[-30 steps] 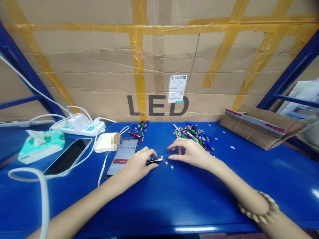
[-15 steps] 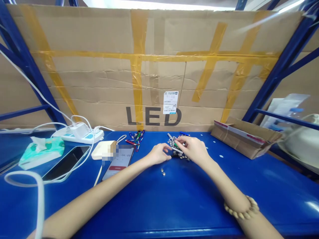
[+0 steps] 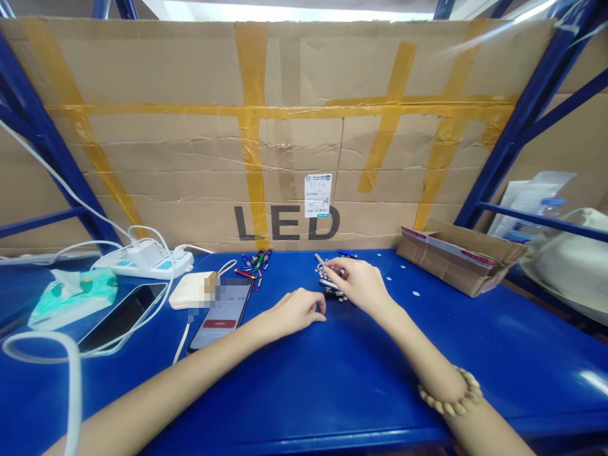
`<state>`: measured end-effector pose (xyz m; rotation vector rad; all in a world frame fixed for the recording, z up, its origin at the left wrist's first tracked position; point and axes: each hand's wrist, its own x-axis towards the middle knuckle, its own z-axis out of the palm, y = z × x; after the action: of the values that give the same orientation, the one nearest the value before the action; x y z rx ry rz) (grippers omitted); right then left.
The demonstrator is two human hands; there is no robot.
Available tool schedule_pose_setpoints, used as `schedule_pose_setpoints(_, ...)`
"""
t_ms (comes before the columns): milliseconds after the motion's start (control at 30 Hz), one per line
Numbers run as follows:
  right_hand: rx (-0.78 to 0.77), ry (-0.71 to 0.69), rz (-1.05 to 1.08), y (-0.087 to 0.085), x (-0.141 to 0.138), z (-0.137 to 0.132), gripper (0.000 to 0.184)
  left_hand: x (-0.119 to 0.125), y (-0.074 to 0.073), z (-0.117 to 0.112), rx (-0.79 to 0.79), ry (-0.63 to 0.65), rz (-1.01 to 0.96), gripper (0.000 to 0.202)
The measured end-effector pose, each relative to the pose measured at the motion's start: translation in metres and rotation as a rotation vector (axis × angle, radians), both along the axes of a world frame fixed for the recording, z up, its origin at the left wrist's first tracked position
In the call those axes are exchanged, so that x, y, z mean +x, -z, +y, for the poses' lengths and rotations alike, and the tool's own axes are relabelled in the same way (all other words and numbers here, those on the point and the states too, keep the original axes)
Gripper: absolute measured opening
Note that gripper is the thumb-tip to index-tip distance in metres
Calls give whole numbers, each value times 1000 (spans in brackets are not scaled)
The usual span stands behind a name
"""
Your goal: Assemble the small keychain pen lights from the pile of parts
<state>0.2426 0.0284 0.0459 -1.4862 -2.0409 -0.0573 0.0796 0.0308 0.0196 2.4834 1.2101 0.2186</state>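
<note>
My left hand (image 3: 298, 311) rests low over the blue tabletop, fingers curled in and thumb close to them. Whatever lies inside or under it is hidden. My right hand (image 3: 360, 282) reaches over a small pile of silver and black metal pieces (image 3: 329, 285), its thumb and fingertips pinched together at the pile's upper edge. What they pinch, if anything, is too small to make out. Slim blue tubes (image 3: 348, 254) lie just behind this hand. Further left sits a second cluster of small shiny tubes (image 3: 257, 266) in blue, green and red.
At left are a lit phone (image 3: 222, 316), a cream block (image 3: 187, 290) with a cable, a dark phone (image 3: 124, 316), a tissue pack (image 3: 76, 294) and a power strip (image 3: 161, 265). An open cardboard box (image 3: 460, 256) stands right. A large cardboard sheet (image 3: 199, 152) closes the back.
My left hand has drawn back from the pile toward me, over where two small round silver pieces lay; they no longer show. My right hand stays at the pile. The view has shifted slightly.
</note>
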Motion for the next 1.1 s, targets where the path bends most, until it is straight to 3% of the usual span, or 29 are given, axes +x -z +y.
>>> schedule_pose_setpoints(167, 4, 28, -18, 0, 4, 2, 20, 15, -5, 7, 127, -119, -24, 21)
schedule_pose_setpoints(267, 8, 40, -19, 1, 6, 3, 20, 5, -9, 9, 170, -279, 20, 29)
schedule_pose_setpoints(367, 13, 32, -14, 2, 6, 3, 21, -7, -5, 14, 135, -376, 86, 31)
schedule_pose_setpoints(567, 7, 19, -15, 4, 2, 4, 19, -3, 8, 27, 9, -292, 52, 27)
schedule_pose_setpoints(767, -3, 29, -26, 3, -1, 0, 18, 16, 3, 29, -44, -235, -37, 27)
schedule_pose_setpoints(867, -6, 25, -23, 4, -2, -1, 19, 4, -1, 36, 36, -304, -38, 27)
schedule_pose_setpoints(1000, -11, 12, -23, 6, -4, -1, 20, -31, -4, 55, 225, -488, 23, 29)
schedule_pose_setpoints(1100, -14, 10, -27, 8, -4, 0, 21, -53, -6, 71, 281, -550, 89, 30)
